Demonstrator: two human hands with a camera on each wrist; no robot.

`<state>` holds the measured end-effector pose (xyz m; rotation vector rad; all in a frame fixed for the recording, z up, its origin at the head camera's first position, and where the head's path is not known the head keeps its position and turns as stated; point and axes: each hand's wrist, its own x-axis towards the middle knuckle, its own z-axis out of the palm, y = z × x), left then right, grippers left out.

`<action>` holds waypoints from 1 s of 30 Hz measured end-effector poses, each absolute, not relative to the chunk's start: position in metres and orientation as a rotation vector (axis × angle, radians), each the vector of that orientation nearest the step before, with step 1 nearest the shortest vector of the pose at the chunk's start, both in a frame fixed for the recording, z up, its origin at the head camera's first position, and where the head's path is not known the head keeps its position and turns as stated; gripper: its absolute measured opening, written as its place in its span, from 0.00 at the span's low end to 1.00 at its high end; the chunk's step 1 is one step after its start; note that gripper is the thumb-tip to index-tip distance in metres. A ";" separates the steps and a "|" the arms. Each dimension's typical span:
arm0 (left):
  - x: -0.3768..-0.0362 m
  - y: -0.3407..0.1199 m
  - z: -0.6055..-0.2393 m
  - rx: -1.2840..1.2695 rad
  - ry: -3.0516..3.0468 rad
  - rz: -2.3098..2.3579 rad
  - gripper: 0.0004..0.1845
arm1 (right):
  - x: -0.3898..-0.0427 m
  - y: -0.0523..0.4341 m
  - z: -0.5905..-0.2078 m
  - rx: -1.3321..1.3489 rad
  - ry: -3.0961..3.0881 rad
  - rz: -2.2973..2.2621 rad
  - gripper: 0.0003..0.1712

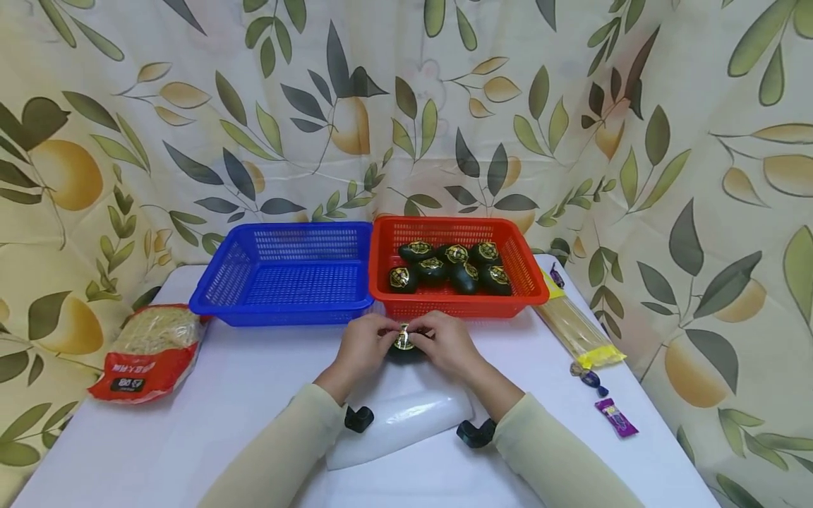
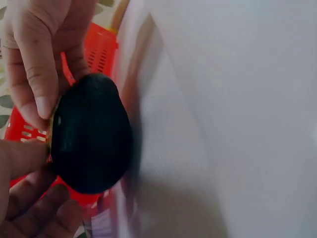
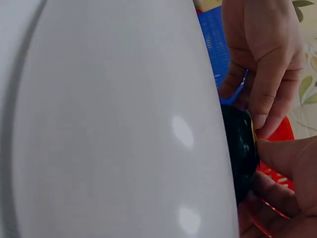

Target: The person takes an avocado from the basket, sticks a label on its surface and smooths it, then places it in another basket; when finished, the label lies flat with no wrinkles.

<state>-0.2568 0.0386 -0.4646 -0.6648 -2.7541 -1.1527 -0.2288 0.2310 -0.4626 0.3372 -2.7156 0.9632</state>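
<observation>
Fingers (image 1: 387, 330) of both hands pinch one black gold-labelled egg (image 1: 404, 343) just before the red basket (image 1: 521, 264).

Person, two bare hands, no gloves, rings or watch visible in the head view.

Left hand (image 1: 362, 347): bare from the wrist forward. Left sleeve (image 1: 286, 444): long, pale cream-beige, smooth plain fabric with no print or logo, snug at the cuff. A small black wrist-mounted camera housing (image 1: 358, 418), rounded and matte, sits under the left cuff.

Right hand (image 1: 447, 346): likewise bare. Right sleeve (image 1: 559, 458): same cream-beige fabric, same close cuff. A second black camera housing (image 1: 475, 432) sits under the right cuff.

Wrist views: fingers (image 2: 37, 74) show short, unpainted nails; fingers (image 3: 270, 84) the same.
</observation>
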 end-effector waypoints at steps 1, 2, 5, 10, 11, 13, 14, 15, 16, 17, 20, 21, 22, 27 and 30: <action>-0.257 0.039 -0.465 -0.716 -2.746 -1.110 0.06 | -0.228 0.232 -0.463 0.368 -2.711 0.933 0.06; -0.257 0.038 -0.465 -0.758 -2.743 -1.075 0.08 | -0.228 0.233 -0.465 0.395 -2.706 0.895 0.07; -0.258 0.038 -0.466 -0.842 -2.766 -1.031 0.12 | -0.226 0.236 -0.467 0.437 -2.707 0.820 0.11; -0.259 0.034 -0.465 -0.918 -2.834 -0.950 0.19 | -0.226 0.238 -0.468 0.478 -2.740 0.770 0.19; -0.260 0.033 -0.465 -0.919 -2.849 -0.953 0.20 | -0.227 0.238 -0.468 0.485 -2.748 0.773 0.20; -0.260 0.031 -0.466 -0.920 -2.862 -0.962 0.21 | -0.230 0.238 -0.468 0.488 -2.762 0.803 0.21; -0.261 0.029 -0.467 -0.911 -2.860 -0.978 0.21 | -0.231 0.238 -0.469 0.486 -2.767 0.831 0.21; -0.262 0.028 -0.468 -0.898 -2.853 -1.001 0.20 | -0.233 0.238 -0.469 0.474 -2.775 0.869 0.21; -0.263 0.027 -0.470 -0.889 -2.836 -1.019 0.19 | -0.234 0.239 -0.470 0.457 -2.776 0.916 0.20; -0.264 0.027 -0.471 -0.881 -2.816 -1.039 0.17 | -0.235 0.239 -0.471 0.437 -2.775 0.973 0.19; -0.267 0.026 -0.475 -0.850 -2.748 -1.117 0.12 | -0.238 0.242 -0.474 0.360 -2.756 1.141 0.15; -0.267 0.026 -0.476 -0.846 -2.731 -1.134 0.11 | -0.239 0.243 -0.474 0.341 -2.751 1.180 0.14; -0.267 0.026 -0.476 -0.849 -2.717 -1.140 0.10 | -0.239 0.243 -0.475 0.333 -2.746 1.201 0.13; -0.267 0.024 -0.474 -0.880 -2.767 -1.105 0.14 | -0.239 0.243 -0.473 0.368 -2.790 1.115 0.16; -0.267 0.022 -0.471 -0.876 -2.849 -1.090 0.19 | -0.238 0.241 -0.473 0.427 -2.808 1.021 0.21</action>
